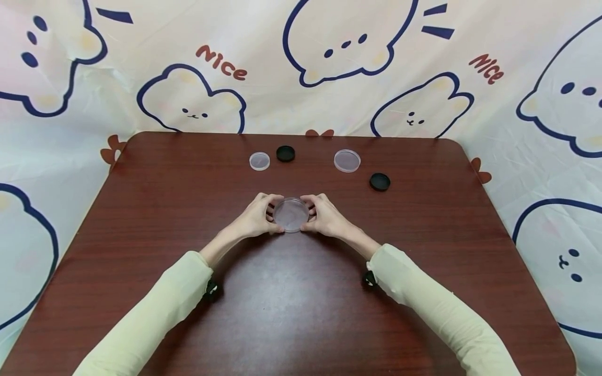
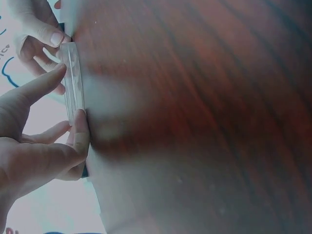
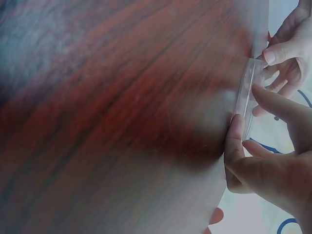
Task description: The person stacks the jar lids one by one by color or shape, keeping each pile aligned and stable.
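A clear round petri dish (image 1: 291, 215) is gripped from both sides near the middle of the table. My left hand (image 1: 257, 215) holds its left rim, thumb at the near side and fingers at the far side. Mirroring that, my right hand (image 1: 325, 215) holds the right rim. In the left wrist view the dish (image 2: 73, 80) appears edge-on, with layered rims, between the fingertips of both hands. The right wrist view also shows the dish (image 3: 246, 100) from its side, close to the tabletop; whether it touches the wood I cannot tell.
Farther back on the brown table (image 1: 141, 209) lie a small clear dish (image 1: 259, 161), a black round dish (image 1: 285, 153), a larger clear dish (image 1: 347, 161) and another black round dish (image 1: 380, 181). A cartoon-printed cloth (image 1: 263, 31) hangs behind and beside the table.
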The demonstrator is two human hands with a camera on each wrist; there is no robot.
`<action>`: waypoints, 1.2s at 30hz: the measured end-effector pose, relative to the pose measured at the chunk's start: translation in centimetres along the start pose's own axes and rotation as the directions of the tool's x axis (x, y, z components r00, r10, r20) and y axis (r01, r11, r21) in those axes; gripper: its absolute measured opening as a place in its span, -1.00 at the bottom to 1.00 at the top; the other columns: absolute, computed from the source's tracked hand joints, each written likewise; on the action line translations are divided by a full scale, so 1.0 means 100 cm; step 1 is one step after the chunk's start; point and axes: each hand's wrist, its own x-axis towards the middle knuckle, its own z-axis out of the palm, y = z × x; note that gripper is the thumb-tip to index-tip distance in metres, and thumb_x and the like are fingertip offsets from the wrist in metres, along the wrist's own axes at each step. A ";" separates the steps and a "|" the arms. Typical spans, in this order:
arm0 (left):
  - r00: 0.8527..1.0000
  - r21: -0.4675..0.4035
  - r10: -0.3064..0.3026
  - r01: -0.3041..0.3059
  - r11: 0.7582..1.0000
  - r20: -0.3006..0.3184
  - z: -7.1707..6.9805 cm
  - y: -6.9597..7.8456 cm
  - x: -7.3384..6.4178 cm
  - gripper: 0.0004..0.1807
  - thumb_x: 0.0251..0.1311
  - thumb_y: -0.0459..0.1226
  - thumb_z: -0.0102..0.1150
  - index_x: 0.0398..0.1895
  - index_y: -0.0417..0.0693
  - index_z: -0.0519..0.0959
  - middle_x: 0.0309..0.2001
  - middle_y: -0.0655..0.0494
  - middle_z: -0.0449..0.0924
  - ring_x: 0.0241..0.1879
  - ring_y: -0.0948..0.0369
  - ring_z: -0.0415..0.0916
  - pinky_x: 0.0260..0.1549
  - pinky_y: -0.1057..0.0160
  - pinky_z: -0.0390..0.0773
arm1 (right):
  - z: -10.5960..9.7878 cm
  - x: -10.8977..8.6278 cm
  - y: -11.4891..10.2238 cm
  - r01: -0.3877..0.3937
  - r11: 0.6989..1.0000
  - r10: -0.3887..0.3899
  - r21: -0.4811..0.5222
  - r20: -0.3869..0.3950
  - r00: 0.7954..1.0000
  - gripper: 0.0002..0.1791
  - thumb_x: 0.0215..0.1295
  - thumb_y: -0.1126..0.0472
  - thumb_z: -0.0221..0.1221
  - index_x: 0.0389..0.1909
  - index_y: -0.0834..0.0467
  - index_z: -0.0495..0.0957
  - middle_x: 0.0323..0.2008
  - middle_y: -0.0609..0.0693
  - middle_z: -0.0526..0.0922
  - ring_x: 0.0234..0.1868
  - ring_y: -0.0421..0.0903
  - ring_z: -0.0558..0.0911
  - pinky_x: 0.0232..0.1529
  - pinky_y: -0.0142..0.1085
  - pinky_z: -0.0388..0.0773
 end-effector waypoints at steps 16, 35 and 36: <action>1.000 0.066 -0.012 0.014 0.998 -0.027 0.002 0.005 0.005 -0.28 0.06 -0.31 0.41 0.31 -0.27 0.33 0.12 -0.25 0.31 -0.05 -0.07 0.43 -0.06 0.06 0.48 | -0.009 0.000 0.004 0.008 0.999 -0.007 0.039 -0.025 1.000 -0.27 0.02 0.34 0.42 0.26 0.31 0.39 -0.01 0.22 0.39 -0.07 0.04 0.53 -0.05 -0.29 0.52; 0.987 0.048 -0.041 0.049 0.998 -0.153 0.008 0.016 0.040 -0.38 0.19 -0.28 0.26 0.31 -0.23 0.31 0.10 -0.26 0.30 0.01 -0.10 0.26 0.01 -0.01 0.30 | -0.032 0.021 0.024 0.014 1.000 -0.013 0.027 -0.051 0.999 -0.33 0.12 0.32 0.36 0.27 0.29 0.38 0.07 0.23 0.36 0.00 0.08 0.51 0.05 -0.17 0.47; 0.987 0.041 -0.047 0.054 0.998 -0.151 0.008 0.017 0.042 -0.38 0.19 -0.29 0.26 0.31 -0.23 0.31 0.10 -0.26 0.30 0.01 -0.10 0.26 0.02 0.00 0.30 | -0.034 0.021 0.025 0.007 1.000 -0.006 0.031 -0.047 0.999 -0.33 0.13 0.31 0.36 0.28 0.29 0.37 0.08 0.23 0.35 0.01 0.08 0.50 0.05 -0.17 0.47</action>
